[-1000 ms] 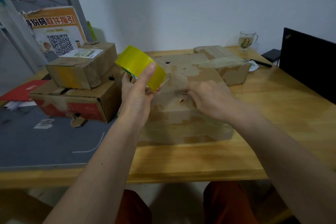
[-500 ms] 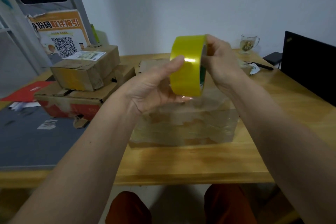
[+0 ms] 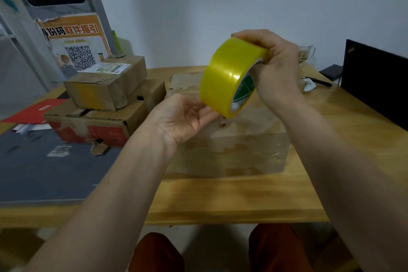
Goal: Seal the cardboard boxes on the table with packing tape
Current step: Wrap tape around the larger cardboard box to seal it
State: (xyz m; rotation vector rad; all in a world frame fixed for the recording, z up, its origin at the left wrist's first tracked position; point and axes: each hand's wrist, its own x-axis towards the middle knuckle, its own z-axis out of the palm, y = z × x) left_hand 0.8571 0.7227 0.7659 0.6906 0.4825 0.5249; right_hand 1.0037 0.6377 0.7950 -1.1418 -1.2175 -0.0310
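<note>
Right hand: the right hand [image 3: 277, 68] grips the roll of yellow packing tape [image 3: 229, 76], fingers curled over the top edge of the roll and thumb at the core side.
Tape roll: held in the air above the large cardboard box [image 3: 229, 150], tilted, with its outer yellow band facing the camera and the green-printed core [image 3: 245, 91] turned toward the right hand.
Left hand: the left hand [image 3: 181, 117] is palm-up under the lower edge of the roll, fingers loosely extended; the fingertips [image 3: 209, 113] reach the roll's lower rim, and contact cannot be confirmed. It grasps nothing.
Large box: sits on the wooden table [image 3: 231, 201] directly in front of the person, flaps closed, its front face covered with glossy clear tape.
Stacked boxes: to the left, a small cardboard box [image 3: 106, 86] carrying a shipping label [image 3: 108, 67] rests on a wider box with a red print [image 3: 95, 126].
Table surface, left: a grey mat [image 3: 39, 172] lies beside the stack, with a red folder [image 3: 37, 112] at its far edge.
Table surface, right: a black laptop screen [image 3: 375, 81] stands at the right edge; a glass mug [image 3: 306, 54] is partly hidden behind the right hand.
Background: an orange poster with a QR code [image 3: 77, 46] leans against the wall behind the stack.
</note>
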